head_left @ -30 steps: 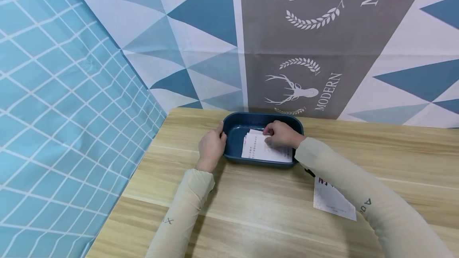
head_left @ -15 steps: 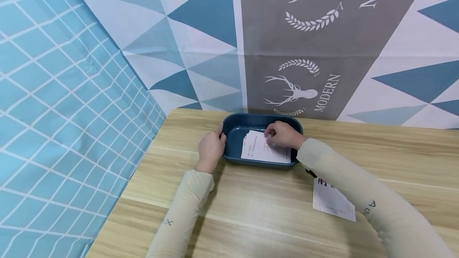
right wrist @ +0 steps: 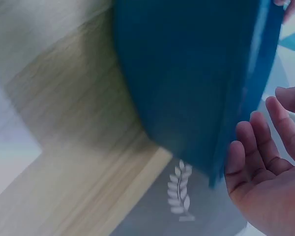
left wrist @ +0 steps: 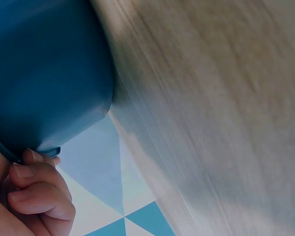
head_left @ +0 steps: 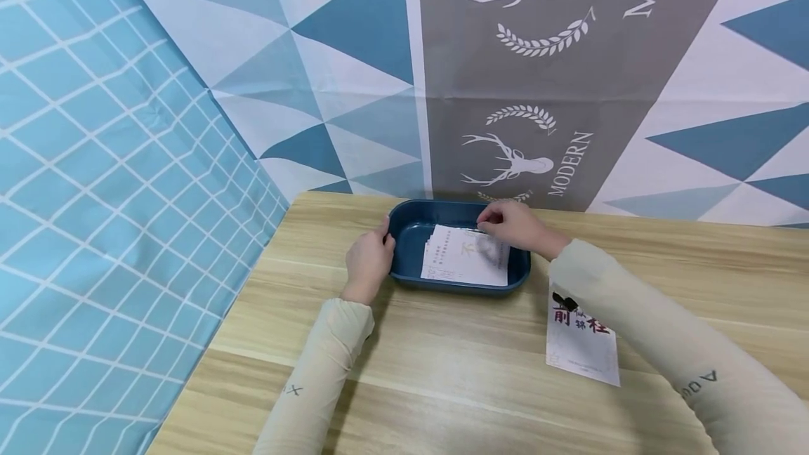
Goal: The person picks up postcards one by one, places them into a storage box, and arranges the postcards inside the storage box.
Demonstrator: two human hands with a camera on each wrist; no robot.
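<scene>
A dark blue rectangular tray [head_left: 409, 241] rests near the wall, holding a stack of white printed cards [head_left: 466, 264] in its right part. My left hand [head_left: 369, 262] grips the tray's left end; in the left wrist view its fingers [left wrist: 42, 196] curl at the rim. Above the tray's back right corner hovers my right hand [head_left: 517, 225], with nothing in its loosely bent fingers [right wrist: 259, 135] in the right wrist view. The top card, with gold and dark print, now shows almost whole.
Right of the tray, another white card [head_left: 580, 350] with red characters lies on the wooden table [head_left: 455, 371], partly under the right sleeve [head_left: 645, 321]. A patterned wall covering [head_left: 373, 90] rises behind the table, and a blue checked one [head_left: 114, 181] stands at the left.
My right hand has let go of the card stack and moved up and right, uncovering the top card. More of the loose table card shows. My left hand stays on the tray.
</scene>
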